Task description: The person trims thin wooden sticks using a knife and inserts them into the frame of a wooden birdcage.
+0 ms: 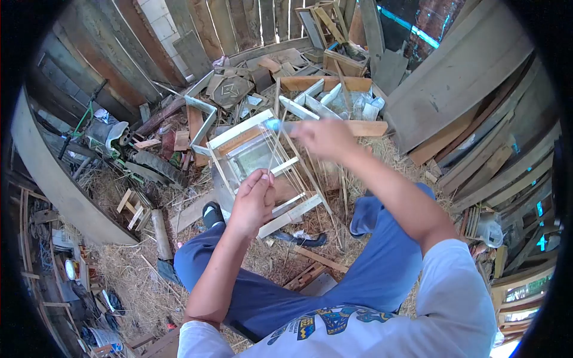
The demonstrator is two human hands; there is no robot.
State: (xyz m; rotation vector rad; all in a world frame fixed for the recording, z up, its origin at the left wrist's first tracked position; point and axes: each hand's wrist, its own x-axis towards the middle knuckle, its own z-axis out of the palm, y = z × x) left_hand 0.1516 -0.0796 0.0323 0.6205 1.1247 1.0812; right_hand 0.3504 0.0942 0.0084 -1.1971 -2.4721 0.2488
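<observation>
A white T-shirt (pixel 388 334) is nearest, its chest print in blue and yellow; small lettering runs beside the print, too small and slanted to read. A plank wall (pixel 203 30) stands far ahead of both hands, and a broad leaning board (pixel 459 83) is beyond the right hand, to its right. Straw-strewn floor (pixel 125 268) spreads left of the left hand. Just ahead of and below the hands stands a wooden frame (pixel 239 129) with pale slats, between the person's knees; scrap wood (pixel 230 89) crowds its far side. A wheeled machine (pixel 134 146) sits well left of the left hand. The right hand (pixel 325 140), blurred, is closed on a bluish-tipped thing (pixel 273 125) over the frame's far end. The left hand (pixel 256 194), fingertips pinched together, grips a thin pale strand (pixel 272 160) at the frame's near left.
</observation>
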